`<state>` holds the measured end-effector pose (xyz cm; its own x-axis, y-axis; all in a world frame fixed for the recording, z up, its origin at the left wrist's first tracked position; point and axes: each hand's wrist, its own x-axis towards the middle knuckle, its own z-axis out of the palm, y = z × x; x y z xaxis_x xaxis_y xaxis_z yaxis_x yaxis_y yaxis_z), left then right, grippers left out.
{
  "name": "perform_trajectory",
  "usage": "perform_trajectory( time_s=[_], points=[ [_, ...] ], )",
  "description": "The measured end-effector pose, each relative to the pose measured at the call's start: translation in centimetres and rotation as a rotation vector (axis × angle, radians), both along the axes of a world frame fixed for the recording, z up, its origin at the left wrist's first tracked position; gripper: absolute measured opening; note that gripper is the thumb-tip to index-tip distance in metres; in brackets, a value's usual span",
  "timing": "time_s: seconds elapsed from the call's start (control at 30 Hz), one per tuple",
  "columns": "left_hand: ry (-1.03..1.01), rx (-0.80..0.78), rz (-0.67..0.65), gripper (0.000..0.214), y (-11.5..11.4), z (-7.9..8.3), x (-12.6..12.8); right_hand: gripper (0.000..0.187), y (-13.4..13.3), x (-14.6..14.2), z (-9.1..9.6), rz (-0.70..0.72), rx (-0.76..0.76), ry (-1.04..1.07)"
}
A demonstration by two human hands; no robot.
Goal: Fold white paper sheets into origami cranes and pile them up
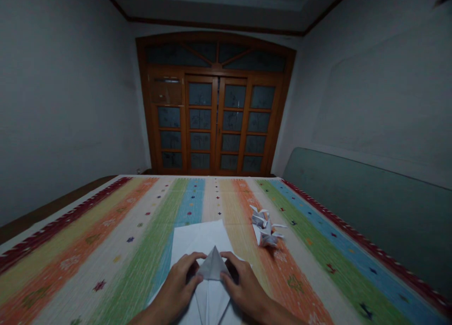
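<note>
A partly folded sheet of white paper (213, 264) lies in front of me, its pointed tip facing away and a grey-shaded triangular flap at the top. My left hand (181, 280) pinches its left edge between thumb and fingers. On the opposite edge, my right hand (243, 280) grips the paper the same way, thumb on the flap. Below the flap, narrow creased panels run toward me and leave the bottom of the view. Flat white sheets (194, 235) lie underneath the folded paper and both hands.
Folded paper cranes (267, 233) sit together to the right, beyond my right hand. A striped cloth (141, 249) covers the table. A pale green bench back or board (367, 207) stands along the right side. Wooden glass-paned doors (217, 122) close off the far wall.
</note>
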<state>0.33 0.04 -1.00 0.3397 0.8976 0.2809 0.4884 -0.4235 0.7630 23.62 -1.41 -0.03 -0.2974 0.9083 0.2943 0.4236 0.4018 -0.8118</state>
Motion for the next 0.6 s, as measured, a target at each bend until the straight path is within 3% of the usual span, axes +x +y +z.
perform_trajectory(
  time_s=[0.27, 0.47, 0.6],
  points=[
    [0.120, 0.124, -0.012, 0.003, 0.03, -0.29, -0.10, 0.040, 0.22, 0.24, -0.01, 0.026, -0.030, 0.142],
    [0.180, 0.054, -0.020, 0.014, 0.09, 0.44, 0.21, 0.046, 0.64, 0.58, -0.36, 0.166, -0.127, 0.378],
    [0.157, 0.050, 0.012, 0.017, 0.15, 0.16, 0.28, 0.052, 0.82, 0.73, -0.58, 0.206, -0.132, 0.412]
  ],
)
